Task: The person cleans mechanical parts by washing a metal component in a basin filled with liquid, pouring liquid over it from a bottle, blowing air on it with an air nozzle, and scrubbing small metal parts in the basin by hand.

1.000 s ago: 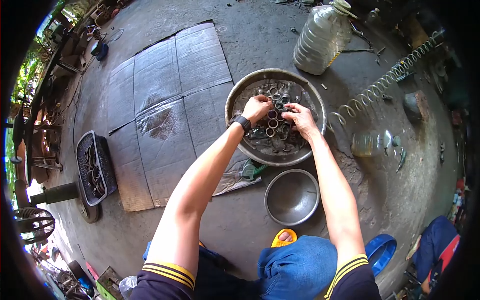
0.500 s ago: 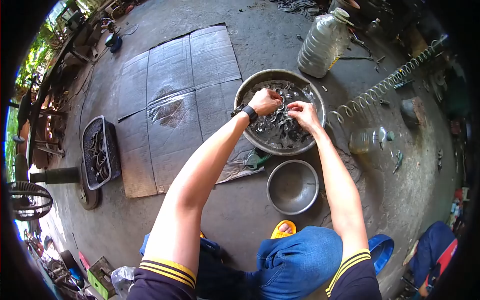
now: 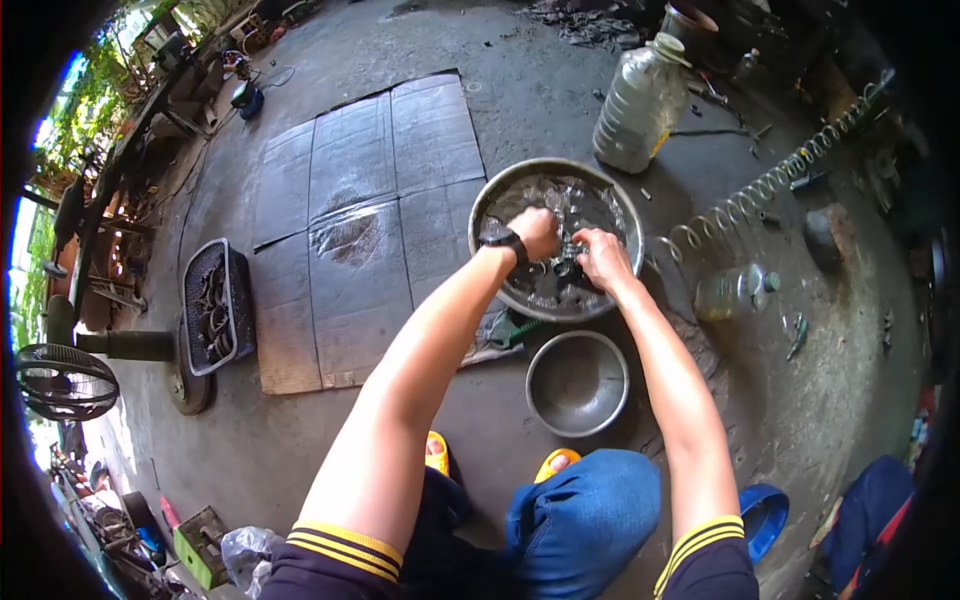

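Note:
A wide metal basin (image 3: 639, 225) holds dark liquid and several small ring-like metal parts (image 3: 568, 270). My left hand (image 3: 538, 232), with a dark watch (image 3: 500, 237) on its wrist, is inside the basin; its fingers are curled down and whatever they grip is hidden. Across from it, my right hand (image 3: 604, 260) has its fingers bent and pinched over the dark parts near the basin's middle; the exact piece cannot be made out. A smaller metal bowl (image 3: 578, 384) stands on the floor just in front of the basin.
Flattened cardboard (image 3: 355, 130) with a wet patch lies left of the basin. Beyond it stands a dark plastic basket (image 3: 243, 300) of metal parts. A large plastic bottle (image 3: 630, 115), a long coil spring (image 3: 740, 205) and a lying bottle (image 3: 728, 295) are to the right.
My left hand has turned and dipped lower into the basin, its fingers now hidden. My right hand stays near the middle, its fingers lower among the parts. The camera view has shifted slightly.

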Demonstrator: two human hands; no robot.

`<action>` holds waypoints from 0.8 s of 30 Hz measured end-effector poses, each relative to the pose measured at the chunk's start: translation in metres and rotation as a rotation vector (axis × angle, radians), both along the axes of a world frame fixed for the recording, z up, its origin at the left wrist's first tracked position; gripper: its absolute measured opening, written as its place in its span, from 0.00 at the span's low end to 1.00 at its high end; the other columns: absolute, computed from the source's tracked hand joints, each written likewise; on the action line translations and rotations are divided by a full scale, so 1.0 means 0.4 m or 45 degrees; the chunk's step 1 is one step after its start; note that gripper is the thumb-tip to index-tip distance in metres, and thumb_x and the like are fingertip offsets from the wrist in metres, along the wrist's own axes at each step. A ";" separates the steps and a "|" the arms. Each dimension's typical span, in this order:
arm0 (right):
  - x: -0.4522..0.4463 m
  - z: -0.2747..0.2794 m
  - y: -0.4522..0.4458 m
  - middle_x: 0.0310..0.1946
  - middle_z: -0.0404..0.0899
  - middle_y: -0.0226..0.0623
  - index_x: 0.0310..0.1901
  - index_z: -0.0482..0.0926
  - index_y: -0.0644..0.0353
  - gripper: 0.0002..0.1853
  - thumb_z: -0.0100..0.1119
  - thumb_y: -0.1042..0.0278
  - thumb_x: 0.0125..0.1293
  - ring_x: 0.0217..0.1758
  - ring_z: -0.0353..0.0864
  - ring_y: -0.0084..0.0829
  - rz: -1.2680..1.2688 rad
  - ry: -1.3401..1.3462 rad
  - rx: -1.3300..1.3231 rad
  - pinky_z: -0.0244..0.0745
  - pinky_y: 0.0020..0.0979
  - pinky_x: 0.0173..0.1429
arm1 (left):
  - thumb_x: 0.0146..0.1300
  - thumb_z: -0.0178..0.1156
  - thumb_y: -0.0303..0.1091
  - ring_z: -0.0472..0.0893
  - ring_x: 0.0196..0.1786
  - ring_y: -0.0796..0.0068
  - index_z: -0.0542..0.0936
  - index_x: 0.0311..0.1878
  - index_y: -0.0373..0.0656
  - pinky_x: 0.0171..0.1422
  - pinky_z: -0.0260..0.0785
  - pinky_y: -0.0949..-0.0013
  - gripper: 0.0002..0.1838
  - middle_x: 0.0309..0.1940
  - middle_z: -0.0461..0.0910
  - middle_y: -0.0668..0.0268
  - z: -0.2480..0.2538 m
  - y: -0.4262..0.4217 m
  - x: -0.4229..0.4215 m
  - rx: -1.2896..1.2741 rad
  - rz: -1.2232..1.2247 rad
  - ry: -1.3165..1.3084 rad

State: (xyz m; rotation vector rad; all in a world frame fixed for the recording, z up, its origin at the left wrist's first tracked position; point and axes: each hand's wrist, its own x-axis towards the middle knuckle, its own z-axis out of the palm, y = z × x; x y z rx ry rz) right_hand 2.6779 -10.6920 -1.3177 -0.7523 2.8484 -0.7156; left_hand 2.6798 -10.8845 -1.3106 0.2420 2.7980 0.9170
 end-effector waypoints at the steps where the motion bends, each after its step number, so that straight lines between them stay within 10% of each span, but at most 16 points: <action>1: -0.001 -0.004 -0.008 0.45 0.82 0.48 0.47 0.81 0.56 0.17 0.62 0.74 0.54 0.51 0.80 0.48 0.008 0.010 0.009 0.76 0.44 0.57 | 0.53 0.57 0.32 0.84 0.40 0.47 0.85 0.32 0.39 0.48 0.77 0.53 0.10 0.34 0.83 0.46 -0.013 -0.003 0.001 -0.017 -0.058 0.036; 6: 0.007 -0.100 -0.052 0.37 0.81 0.48 0.38 0.81 0.60 0.11 0.64 0.75 0.50 0.45 0.81 0.48 -0.153 0.013 0.089 0.75 0.44 0.51 | 0.54 0.55 0.33 0.83 0.37 0.47 0.84 0.31 0.40 0.45 0.76 0.51 0.10 0.30 0.82 0.47 -0.060 -0.049 -0.028 0.374 0.163 0.210; 16: -0.043 -0.016 -0.083 0.32 0.83 0.40 0.41 0.78 0.69 0.06 0.61 0.79 0.63 0.27 0.84 0.27 -0.666 -0.927 -1.224 0.84 0.26 0.31 | 0.67 0.58 0.32 0.85 0.34 0.68 0.79 0.51 0.27 0.32 0.81 0.68 0.17 0.35 0.83 0.57 -0.060 -0.038 -0.014 1.358 0.290 -0.634; 24: -0.131 0.179 -0.144 0.28 0.83 0.36 0.43 0.83 0.66 0.10 0.60 0.79 0.60 0.24 0.81 0.23 -0.524 -0.698 -0.490 0.82 0.26 0.26 | 0.61 0.65 0.26 0.84 0.33 0.63 0.76 0.47 0.25 0.39 0.84 0.63 0.15 0.35 0.81 0.54 -0.032 -0.089 -0.043 1.843 0.475 -0.622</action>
